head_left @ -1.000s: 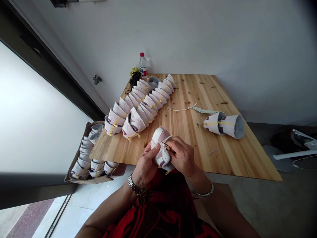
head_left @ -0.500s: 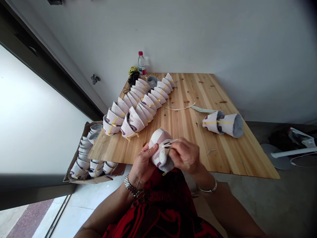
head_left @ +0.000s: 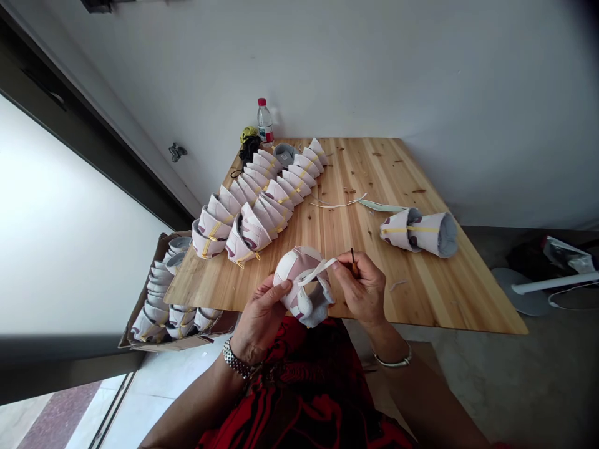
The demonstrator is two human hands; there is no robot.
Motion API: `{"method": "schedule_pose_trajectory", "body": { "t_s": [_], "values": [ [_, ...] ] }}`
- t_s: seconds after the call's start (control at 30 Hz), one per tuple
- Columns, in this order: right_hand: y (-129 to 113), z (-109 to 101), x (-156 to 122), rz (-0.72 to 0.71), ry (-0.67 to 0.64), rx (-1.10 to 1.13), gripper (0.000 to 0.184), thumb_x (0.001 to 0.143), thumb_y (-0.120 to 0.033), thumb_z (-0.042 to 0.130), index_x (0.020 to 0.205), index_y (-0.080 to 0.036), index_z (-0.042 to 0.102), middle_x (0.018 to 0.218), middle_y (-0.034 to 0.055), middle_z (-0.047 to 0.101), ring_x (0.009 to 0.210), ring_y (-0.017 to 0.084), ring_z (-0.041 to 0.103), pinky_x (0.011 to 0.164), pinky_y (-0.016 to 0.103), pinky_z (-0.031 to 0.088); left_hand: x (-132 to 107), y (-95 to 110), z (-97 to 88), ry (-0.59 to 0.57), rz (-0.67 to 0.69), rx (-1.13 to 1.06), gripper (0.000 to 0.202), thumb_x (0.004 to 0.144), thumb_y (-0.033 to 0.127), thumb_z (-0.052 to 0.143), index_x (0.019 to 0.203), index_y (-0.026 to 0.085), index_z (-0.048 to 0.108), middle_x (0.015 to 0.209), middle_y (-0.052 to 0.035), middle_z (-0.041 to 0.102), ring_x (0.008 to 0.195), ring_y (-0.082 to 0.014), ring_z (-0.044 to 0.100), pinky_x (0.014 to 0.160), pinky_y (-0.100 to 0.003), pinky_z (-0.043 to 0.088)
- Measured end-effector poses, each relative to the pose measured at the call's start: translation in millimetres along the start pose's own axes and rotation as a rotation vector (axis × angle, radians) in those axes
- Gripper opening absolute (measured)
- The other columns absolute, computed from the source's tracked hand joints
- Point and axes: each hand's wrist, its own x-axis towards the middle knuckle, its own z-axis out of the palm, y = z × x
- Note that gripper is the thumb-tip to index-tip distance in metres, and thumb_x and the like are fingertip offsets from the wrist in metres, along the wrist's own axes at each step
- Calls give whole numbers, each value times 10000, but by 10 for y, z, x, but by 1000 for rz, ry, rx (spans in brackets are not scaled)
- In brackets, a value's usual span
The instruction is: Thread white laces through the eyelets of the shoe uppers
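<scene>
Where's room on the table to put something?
Behind the pale strip, right of the shoe rows, the table is mostly bare; so is its near right corner, before the two nested shoes. Crowded: the left side, with rows and bottle, and near middle, where the left hand holds a shoe.

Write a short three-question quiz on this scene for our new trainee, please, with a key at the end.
1. True or false: The left hand holds the shoe upper.
2. Which colour is the cap of the bottle at the far end of the wooden table? (a) blue (b) red (c) white
3. Fill in: Besides a small tool, the right hand holds the end of a white ____.

Key: 1 true; 2 b; 3 lace.
</scene>
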Motion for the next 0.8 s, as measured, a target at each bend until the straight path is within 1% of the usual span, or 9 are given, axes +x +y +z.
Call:
{"method": "schedule_pose_trajectory", "body": {
  "t_s": [0.13,0.23,0.3,0.37,0.47,0.57,0.67,0.73,0.8],
  "values": [
    [51,59,-27,242,-58,276,178,878,-368,648,818,-202,629,567,-66,513,482,91,444,455,210,375,4,-34,-18,6,5,9,256,667,240,892,853,134,750,759,-23,741,645,-124,658,630,-239,546],
    [71,81,-77,327,-98,401,218,881,-411,651,885,-194,636,635,-43,567,513,96,472,463,214,379,25,-38,-5,4,60,7,253,648,222,895,834,139,744,761,-15,741,670,-122,662,649,-228,542],
    [34,72,-103,288,-138,380,207,877,-398,659,887,-192,650,662,-41,555,544,94,471,492,217,391,35,-40,11,8,95,14,251,640,222,898,821,142,745,749,-8,735,665,-112,651,674,-227,545],
    [-34,53,-117,214,-165,309,179,868,-368,677,834,-193,654,674,-44,521,567,90,457,514,215,398,35,-49,26,23,133,29,263,628,222,904,826,146,748,787,-15,748,703,-116,660,724,-232,552],
    [-134,40,-128,87,-141,160,119,855,-303,705,802,-205,663,719,-36,520,576,89,452,507,213,405,18,-84,41,21,206,82,293,637,240,900,874,155,751,833,-22,751,735,-121,656,733,-234,543],
    [-173,60,-155,-103,-91,24,39,884,-213,673,853,-226,693,834,11,610,690,125,581,599,241,498,6,-135,42,-10,238,169,339,660,278,896,940,162,743,805,-14,730,683,-117,625,673,-238,525],
    [-169,82,-206,-258,-46,-20,93,917,-156,634,908,-239,674,903,40,670,816,158,671,715,274,561,12,-176,35,0,243,230,375,645,270,913,958,168,734,822,-14,736,698,-120,634,669,-231,520],
    [-172,82,-242,-306,-55,4,117,935,-144,601,975,-247,643,931,48,709,862,168,703,756,283,579,18,-188,34,9,260,233,357,653,259,910,952,175,733,844,-10,743,724,-118,640,694,-227,523],
    [-190,69,-266,-265,-87,36,121,954,-161,571,1020,-250,619,970,57,740,902,174,719,779,287,585,21,-189,39,-1,267,210,333,669,256,899,948,181,734,868,-11,749,757,-124,646,739,-242,534]
  ]
}}
